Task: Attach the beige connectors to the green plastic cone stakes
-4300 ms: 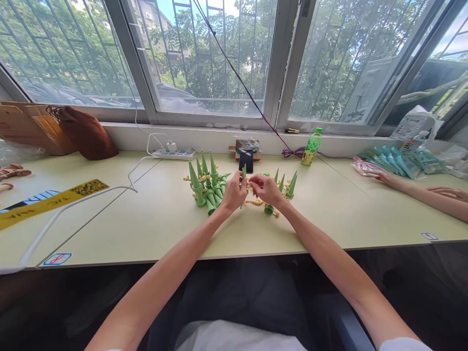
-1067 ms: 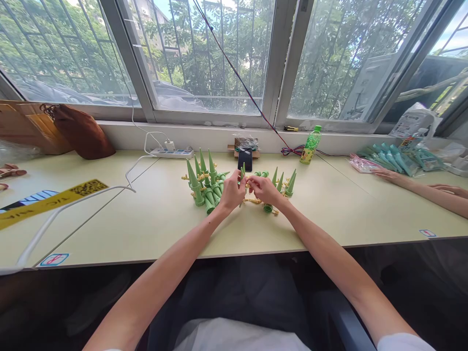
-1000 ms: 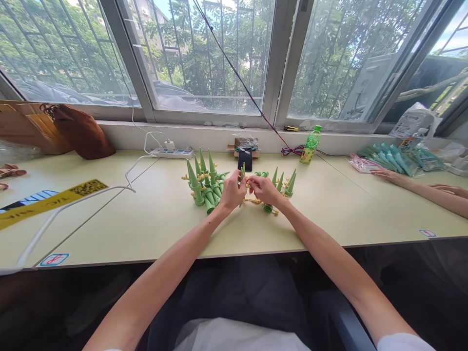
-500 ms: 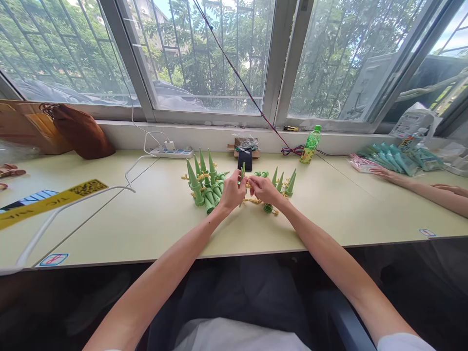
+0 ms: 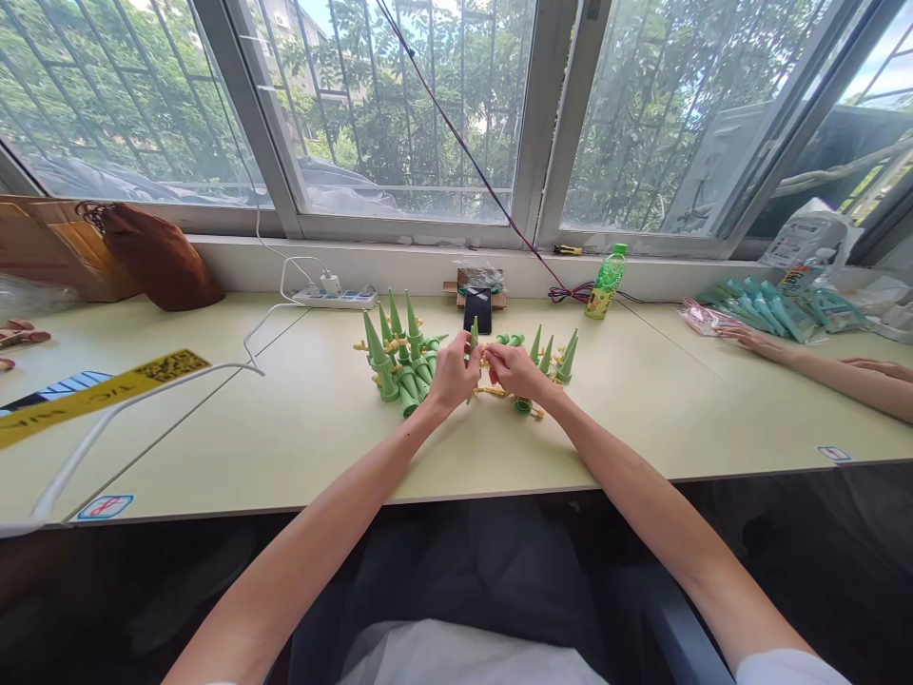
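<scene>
Centrally, left hand (image 5: 456, 376): fingers pinching a slim green spike (image 5: 475, 333), tapered, upright
Right hand (image 5: 516, 369): fingertips pressed together beside it
Phone (image 5: 477, 311): flat, dark, just beyond the spike

Middle of the green tapered plastic spike (image 5: 475, 328) hidden behind the fingers of the left hand (image 5: 454, 374). Whatever lies at the fingertips of the right hand (image 5: 516, 370): too small and covered to make out. Small yellow plastic pieces (image 5: 492, 391) between the wrists partly masked; count uncertain. Brown cardboard box (image 5: 43, 243) cut by left edge, partly behind the dark brown cloth bag (image 5: 161, 257). Yellow printed strip (image 5: 106, 398) also cropped left. Another person's farther forearm (image 5: 900, 376) runs off right. Green bottle's label (image 5: 600, 301) unreadable.
</scene>
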Tool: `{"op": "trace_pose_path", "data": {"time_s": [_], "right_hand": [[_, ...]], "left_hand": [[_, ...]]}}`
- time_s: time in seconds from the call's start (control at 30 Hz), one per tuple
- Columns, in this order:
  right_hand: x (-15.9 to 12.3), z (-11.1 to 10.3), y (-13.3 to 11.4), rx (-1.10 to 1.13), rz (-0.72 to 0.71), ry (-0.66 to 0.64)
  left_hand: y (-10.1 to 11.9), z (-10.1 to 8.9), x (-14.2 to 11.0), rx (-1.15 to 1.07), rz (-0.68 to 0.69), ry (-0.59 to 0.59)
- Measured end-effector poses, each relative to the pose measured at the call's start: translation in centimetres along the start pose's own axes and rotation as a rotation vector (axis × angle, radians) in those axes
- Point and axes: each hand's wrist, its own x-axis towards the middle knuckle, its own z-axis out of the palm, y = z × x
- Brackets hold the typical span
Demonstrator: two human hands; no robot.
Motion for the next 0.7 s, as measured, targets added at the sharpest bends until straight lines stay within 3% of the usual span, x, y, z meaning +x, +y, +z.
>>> {"op": "trace_pose_path", "data": {"time_s": [0.7], "right_hand": [[-0.09,-0.05,-0.27,0.034,0.009,-0.024]], "left_hand": [[0.01,-0.03,-0.08,0.005,0.013,-0.045]]}}
